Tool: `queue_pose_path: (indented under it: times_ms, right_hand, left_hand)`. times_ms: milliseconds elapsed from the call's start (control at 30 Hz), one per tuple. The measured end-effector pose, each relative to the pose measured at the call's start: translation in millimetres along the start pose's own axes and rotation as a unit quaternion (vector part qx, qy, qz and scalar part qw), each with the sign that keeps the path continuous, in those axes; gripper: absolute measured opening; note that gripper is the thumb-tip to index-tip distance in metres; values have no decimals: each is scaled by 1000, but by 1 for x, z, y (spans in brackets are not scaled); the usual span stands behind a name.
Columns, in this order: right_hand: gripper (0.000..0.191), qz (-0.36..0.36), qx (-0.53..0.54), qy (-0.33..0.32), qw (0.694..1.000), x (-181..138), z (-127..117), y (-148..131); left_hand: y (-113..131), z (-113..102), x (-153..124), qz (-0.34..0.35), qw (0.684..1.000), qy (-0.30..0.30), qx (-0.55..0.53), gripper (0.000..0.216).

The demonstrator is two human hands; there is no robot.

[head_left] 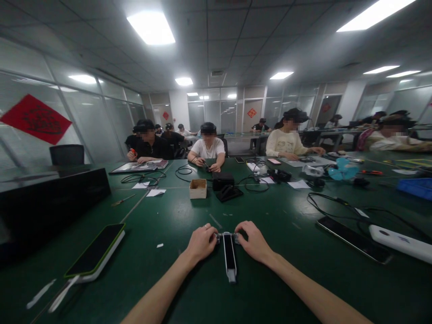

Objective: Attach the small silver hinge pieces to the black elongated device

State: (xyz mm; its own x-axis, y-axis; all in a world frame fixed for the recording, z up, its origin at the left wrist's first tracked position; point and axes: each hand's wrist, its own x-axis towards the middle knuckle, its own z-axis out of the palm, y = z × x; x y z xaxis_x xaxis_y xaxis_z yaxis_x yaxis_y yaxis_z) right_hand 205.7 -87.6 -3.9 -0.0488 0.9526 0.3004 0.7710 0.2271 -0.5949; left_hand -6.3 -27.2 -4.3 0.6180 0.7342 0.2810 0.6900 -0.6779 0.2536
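A slim device with a dark face and a pale frame (230, 255) lies lengthwise on the green table in front of me, its light grey end toward me. Small clear, shiny pieces (218, 237) stick out on both sides of its far end; their kind is too small to make out. From the left, my left hand (201, 241), wearing a ring, pinches the clear piece on that side. My right hand (252, 240) closes its thumb and fingers on the opposite clear piece (236, 237). Both forearms reach in from the bottom edge.
A green-edged phone (97, 249) rests on a white block at left, beside a black panel (54, 207). At right lie a black phone (353, 238), a white device (401, 243) and cables. Ahead stand a small carton (198, 189) and a black box (222, 181). Several people sit beyond.
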Motion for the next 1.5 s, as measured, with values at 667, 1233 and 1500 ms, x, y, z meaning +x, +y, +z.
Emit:
queue_pose_path:
  times_ms: [667, 1233, 1500]
  right_hand:
    - [36, 81, -169, -158, 970, 11, 16, -65]
    - [28, 244, -262, -36, 933, 37, -104, 130]
    - [35, 295, -327, 23, 897, 46, -133, 206]
  left_hand:
    - [-10, 0, 0, -41, 997, 59, -16, 21]
    - [-12, 1, 2, -36, 999, 24, -10, 20]
    - [-11, 1, 2, -37, 999, 8, -4, 20]
